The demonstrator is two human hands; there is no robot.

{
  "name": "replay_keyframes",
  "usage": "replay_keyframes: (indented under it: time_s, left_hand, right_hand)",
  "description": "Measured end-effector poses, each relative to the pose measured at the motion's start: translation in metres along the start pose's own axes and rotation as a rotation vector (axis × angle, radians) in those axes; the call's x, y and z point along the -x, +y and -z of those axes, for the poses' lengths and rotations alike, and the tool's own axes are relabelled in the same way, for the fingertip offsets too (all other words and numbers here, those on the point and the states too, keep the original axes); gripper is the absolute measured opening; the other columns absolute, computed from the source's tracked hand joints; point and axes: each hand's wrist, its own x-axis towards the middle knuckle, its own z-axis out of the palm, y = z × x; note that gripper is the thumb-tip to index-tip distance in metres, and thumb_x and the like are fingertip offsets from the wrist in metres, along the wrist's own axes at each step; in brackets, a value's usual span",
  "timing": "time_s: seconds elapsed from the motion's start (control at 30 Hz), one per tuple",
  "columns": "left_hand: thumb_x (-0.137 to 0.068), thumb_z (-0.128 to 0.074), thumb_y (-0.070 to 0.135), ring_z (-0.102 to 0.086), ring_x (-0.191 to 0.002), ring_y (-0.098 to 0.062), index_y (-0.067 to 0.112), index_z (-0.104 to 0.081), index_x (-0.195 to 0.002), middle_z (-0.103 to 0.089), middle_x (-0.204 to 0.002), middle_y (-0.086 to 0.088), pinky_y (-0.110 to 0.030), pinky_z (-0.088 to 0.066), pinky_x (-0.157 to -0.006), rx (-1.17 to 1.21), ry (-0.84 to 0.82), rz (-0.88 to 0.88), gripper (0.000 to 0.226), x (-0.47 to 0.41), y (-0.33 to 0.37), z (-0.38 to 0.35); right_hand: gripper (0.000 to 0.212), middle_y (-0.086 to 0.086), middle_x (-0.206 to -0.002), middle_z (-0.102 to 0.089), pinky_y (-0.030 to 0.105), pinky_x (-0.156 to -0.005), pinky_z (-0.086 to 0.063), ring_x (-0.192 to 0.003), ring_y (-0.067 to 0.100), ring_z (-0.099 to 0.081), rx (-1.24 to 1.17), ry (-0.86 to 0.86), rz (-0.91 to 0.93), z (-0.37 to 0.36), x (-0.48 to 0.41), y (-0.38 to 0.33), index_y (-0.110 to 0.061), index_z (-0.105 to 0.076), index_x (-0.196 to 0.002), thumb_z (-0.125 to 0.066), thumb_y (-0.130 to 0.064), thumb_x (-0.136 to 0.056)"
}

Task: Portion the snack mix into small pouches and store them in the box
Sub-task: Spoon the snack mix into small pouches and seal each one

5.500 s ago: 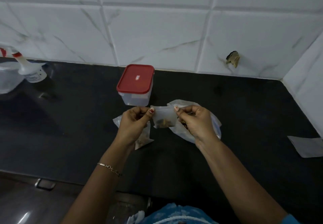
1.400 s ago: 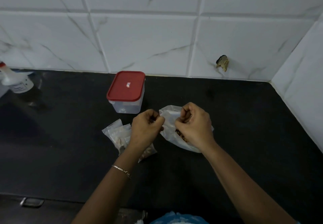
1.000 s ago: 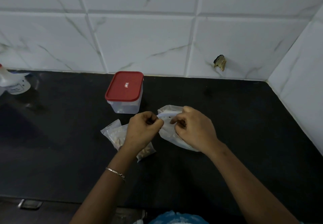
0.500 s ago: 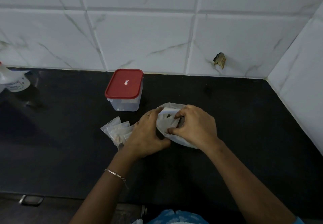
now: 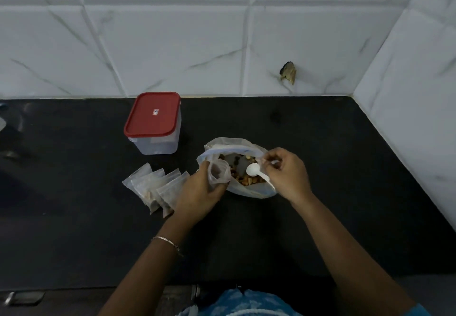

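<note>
A large clear bag of snack mix [image 5: 249,187] lies open on the black counter [image 5: 320,155]. My left hand [image 5: 199,192] grips a small clear pouch [image 5: 218,171] held open at the bag's left edge. My right hand [image 5: 287,172] pinches the handle of a white plastic spoon [image 5: 255,170], its bowl over the mix. Several filled small pouches [image 5: 155,186] lie in a row to the left of my left hand. The clear box with a red lid [image 5: 153,123] stands shut behind them.
White marbled tiles form the back wall and the right side wall [image 5: 419,93]. A small dark mark [image 5: 287,72] sits on the back tile. The counter's front edge and a drawer handle [image 5: 23,297] lie below.
Both hands earlier worked a small pouch's top over the big bag. Now the big bag is open, my left hand holds an open pouch, and my right hand has picked up the spoon.
</note>
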Motion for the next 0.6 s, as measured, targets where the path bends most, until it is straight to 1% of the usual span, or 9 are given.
replay_keyframes:
  time_s: [0.03,0.1,0.17,0.23,0.33,0.4,0.5,0.57,0.6]
  left_hand:
    - [-0.089,-0.062,0.037,-0.059,-0.101,0.000,0.028,-0.044,-0.126,-0.060,-0.113,0.014,-0.031,-0.054,-0.087,0.018,0.005,0.016,0.042,0.001,-0.002,-0.002]
    - [-0.089,-0.063,0.038,-0.058,-0.100,0.000,0.024,-0.040,-0.131,-0.059,-0.115,0.012,-0.027,-0.053,-0.084,0.042,0.019,0.052,0.050,0.002,-0.004,-0.006]
    - [-0.088,-0.064,0.040,-0.057,-0.096,0.004,0.023,-0.037,-0.132,-0.056,-0.117,0.013,-0.017,-0.049,-0.077,0.070,0.017,0.083,0.055,0.003,-0.007,-0.011]
    - [-0.086,-0.066,0.041,-0.056,-0.100,0.003,0.023,-0.038,-0.132,-0.055,-0.122,0.012,-0.013,-0.046,-0.078,0.079,0.012,0.102,0.057,0.002,-0.010,-0.016]
    - [-0.083,-0.067,0.045,-0.054,-0.114,-0.005,0.021,-0.041,-0.134,-0.055,-0.129,0.006,-0.028,-0.049,-0.094,0.075,0.012,0.113,0.061,0.000,-0.018,-0.020]
    - [-0.082,-0.065,0.050,-0.053,-0.116,-0.007,0.024,-0.044,-0.133,-0.055,-0.129,0.005,-0.036,-0.050,-0.097,0.078,0.013,0.126,0.061,0.000,-0.021,-0.021]
    - [-0.084,-0.065,0.047,-0.050,-0.116,-0.009,0.027,-0.049,-0.127,-0.050,-0.128,0.004,-0.037,-0.047,-0.099,0.071,0.033,0.126,0.050,0.000,-0.018,-0.019]
    - [-0.087,-0.065,0.041,-0.039,-0.122,-0.008,0.029,-0.049,-0.127,-0.037,-0.137,0.001,-0.032,-0.040,-0.103,0.026,0.042,0.111,0.045,0.000,-0.015,-0.019]
    - [-0.087,-0.065,0.039,-0.032,-0.127,-0.010,0.031,-0.048,-0.129,-0.027,-0.144,0.000,-0.031,-0.036,-0.107,0.017,0.043,0.110,0.046,0.000,-0.013,-0.019]
  right_hand:
    - [0.008,-0.007,-0.099,-0.064,0.021,-0.065,-0.047,-0.084,0.005,-0.061,0.081,0.012,-0.034,0.004,0.001,0.014,-0.024,-0.065,-0.098,-0.064,-0.027,-0.091]
    - [0.010,-0.007,-0.099,-0.061,0.021,-0.063,-0.046,-0.081,0.004,-0.058,0.226,-0.046,-0.091,0.008,0.006,0.037,-0.025,-0.061,-0.100,-0.063,-0.030,-0.091]
    - [0.014,-0.008,-0.094,-0.060,0.022,-0.060,-0.045,-0.077,0.004,-0.058,0.282,-0.123,-0.133,0.006,0.014,0.049,-0.027,-0.057,-0.099,-0.061,-0.038,-0.091]
    - [0.016,-0.008,-0.086,-0.059,0.022,-0.057,-0.044,-0.074,0.005,-0.057,0.332,-0.137,-0.124,0.001,0.021,0.053,-0.027,-0.054,-0.098,-0.060,-0.040,-0.091]
    - [0.017,-0.008,-0.081,-0.058,0.024,-0.056,-0.044,-0.073,0.008,-0.056,0.432,-0.105,-0.056,-0.003,0.024,0.053,-0.025,-0.051,-0.099,-0.061,-0.037,-0.092]
    - [0.016,-0.009,-0.081,-0.058,0.024,-0.058,-0.046,-0.071,0.006,-0.057,0.421,-0.084,-0.015,-0.001,0.022,0.053,-0.026,-0.052,-0.100,-0.062,-0.033,-0.091]
    - [0.015,-0.011,-0.082,-0.057,0.016,-0.058,-0.040,-0.070,0.002,-0.055,0.393,-0.092,0.075,0.003,0.016,0.048,-0.027,-0.054,-0.100,-0.064,-0.029,-0.090]
    - [0.015,-0.013,-0.086,-0.056,0.011,-0.057,-0.035,-0.073,0.000,-0.053,0.399,-0.103,0.129,0.003,0.010,0.044,-0.028,-0.055,-0.098,-0.066,-0.029,-0.088]
    - [0.015,-0.014,-0.087,-0.057,0.011,-0.058,-0.036,-0.075,0.001,-0.054,0.395,-0.115,0.143,0.002,0.007,0.040,-0.028,-0.055,-0.099,-0.066,-0.029,-0.088]
